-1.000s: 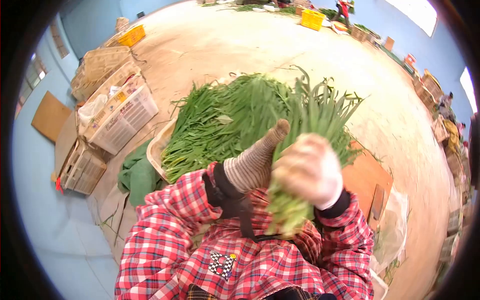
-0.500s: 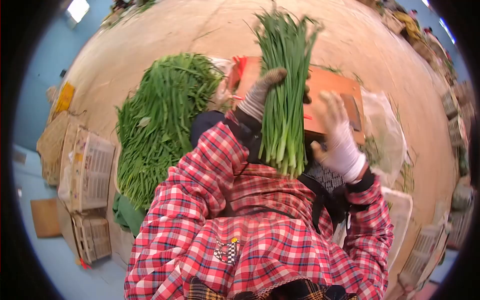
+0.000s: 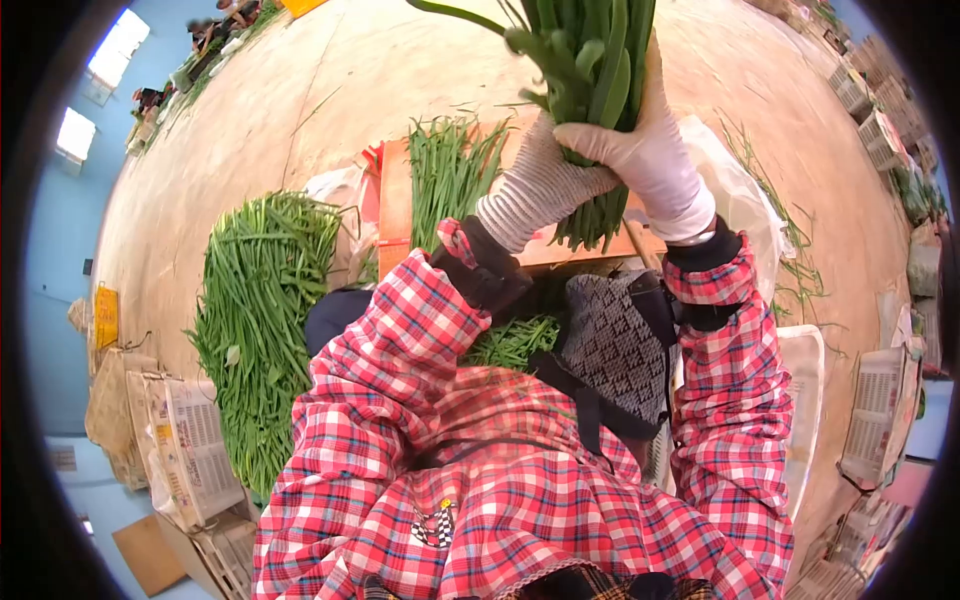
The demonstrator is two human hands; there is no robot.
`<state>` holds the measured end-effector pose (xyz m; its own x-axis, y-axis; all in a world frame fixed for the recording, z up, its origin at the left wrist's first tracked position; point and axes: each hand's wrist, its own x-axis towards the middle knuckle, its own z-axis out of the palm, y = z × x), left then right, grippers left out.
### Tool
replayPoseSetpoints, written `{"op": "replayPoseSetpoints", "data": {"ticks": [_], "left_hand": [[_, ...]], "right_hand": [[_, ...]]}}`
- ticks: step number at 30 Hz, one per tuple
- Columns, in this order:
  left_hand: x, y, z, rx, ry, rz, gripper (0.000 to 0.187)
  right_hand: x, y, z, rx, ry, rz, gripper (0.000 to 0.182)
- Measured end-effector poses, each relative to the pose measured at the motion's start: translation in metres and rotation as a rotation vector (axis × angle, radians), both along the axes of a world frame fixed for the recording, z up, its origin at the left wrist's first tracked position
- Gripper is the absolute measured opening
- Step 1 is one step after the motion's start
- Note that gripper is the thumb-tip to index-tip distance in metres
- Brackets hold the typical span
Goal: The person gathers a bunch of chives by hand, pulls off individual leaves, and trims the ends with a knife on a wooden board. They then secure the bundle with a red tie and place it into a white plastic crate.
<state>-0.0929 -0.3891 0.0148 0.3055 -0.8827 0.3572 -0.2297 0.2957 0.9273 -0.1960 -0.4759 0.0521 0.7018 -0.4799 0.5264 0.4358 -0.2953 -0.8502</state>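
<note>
A bunch of garlic chives (image 3: 590, 60) is held up in front of me above the work board, its upper end cut off by the top of the view. My right hand (image 3: 650, 155), in a white glove, wraps round the middle of the bunch. Against the lower part presses my left hand (image 3: 550, 185), in a grey striped glove; its fingers are mostly hidden behind the leaves. Another lot of chives (image 3: 450, 175) lies on the orange-brown board (image 3: 393, 195), left of my hands.
A large heap of chives (image 3: 265, 330) stands at my left. Loose chives (image 3: 515, 340) and a grey patterned cloth (image 3: 615, 345) are below the board. Clear plastic (image 3: 745, 190) lies right of it. Crates (image 3: 190, 440) line the left side, with more crates (image 3: 875, 410) at right.
My right hand, apart from the bunch before, now grips it. The bunch has risen nearer the camera. My view has shifted, and chives on the board now show.
</note>
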Motion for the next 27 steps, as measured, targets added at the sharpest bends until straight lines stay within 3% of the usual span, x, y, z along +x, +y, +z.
{"op": "replayPoseSetpoints", "data": {"ticks": [2,3,5,6,7,9,12,13,15,16,18,20,21,22,24,26,27], "left_hand": [[0.006,-0.028,-0.017,0.044,-0.082,0.022,0.070],[0.011,-0.043,-0.038,0.040,0.013,0.008,0.070],[0.018,-0.075,-0.095,-0.029,0.474,-0.057,0.070],[0.011,-0.046,-0.076,0.026,0.398,-0.043,0.066],[0.010,-0.026,-0.084,0.079,0.320,-0.031,0.062],[0.021,-0.020,-0.080,0.272,-0.464,0.063,0.055],[0.020,-0.035,-0.092,0.094,0.114,-0.174,0.047],[0.015,-0.037,-0.085,0.255,-0.456,0.036,0.046],[0.007,-0.042,-0.089,0.325,-0.235,-0.022,0.051],[0.005,-0.041,-0.068,0.540,-0.515,0.004,0.056],[-0.003,0.015,-0.030,0.331,-0.819,0.281,0.061],[0.011,0.050,-0.041,0.134,-0.580,0.369,0.048],[0.018,0.072,-0.042,0.308,-0.251,0.345,0.038],[0.037,0.089,-0.065,0.475,0.087,0.235,0.041],[0.060,0.109,-0.136,0.518,1.135,-0.659,0.063],[0.005,0.106,-0.095,0.638,1.234,-0.445,0.075],[-0.008,0.100,-0.071,0.557,1.294,-0.464,0.071]], "right_hand": [[0.004,-0.028,-0.017,-0.049,0.004,-0.008,0.119],[0.007,-0.038,-0.035,0.036,-0.060,0.006,0.118],[0.007,-0.065,-0.080,0.010,0.073,-0.002,0.118],[-0.004,-0.016,-0.074,-0.017,0.141,-0.023,0.118],[-0.008,-0.019,-0.082,-0.103,0.180,-0.051,0.118],[-0.012,-0.025,-0.092,-0.274,0.255,-0.099,0.119],[-0.012,-0.017,-0.087,0.046,0.342,-0.072,0.111],[-0.010,-0.013,-0.080,0.053,0.297,-0.064,0.090],[-0.002,-0.010,-0.081,0.107,0.288,-0.099,0.072],[0.003,-0.010,-0.080,0.131,0.282,-0.117,0.064],[0.016,-0.005,-0.097,0.141,-0.027,-0.322,0.029],[0.019,-0.021,-0.117,0.112,-0.065,-0.420,0.021],[0.016,-0.022,-0.113,0.245,-0.105,-0.358,0.020],[0.012,-0.019,-0.107,0.376,-0.143,-0.291,0.020],[0.002,-0.008,-0.104,0.028,-0.052,-0.432,0.019],[-0.014,0.023,-0.085,0.041,-0.013,-0.202,0.022],[-0.023,0.043,-0.073,0.044,0.007,-0.096,0.024]]}}
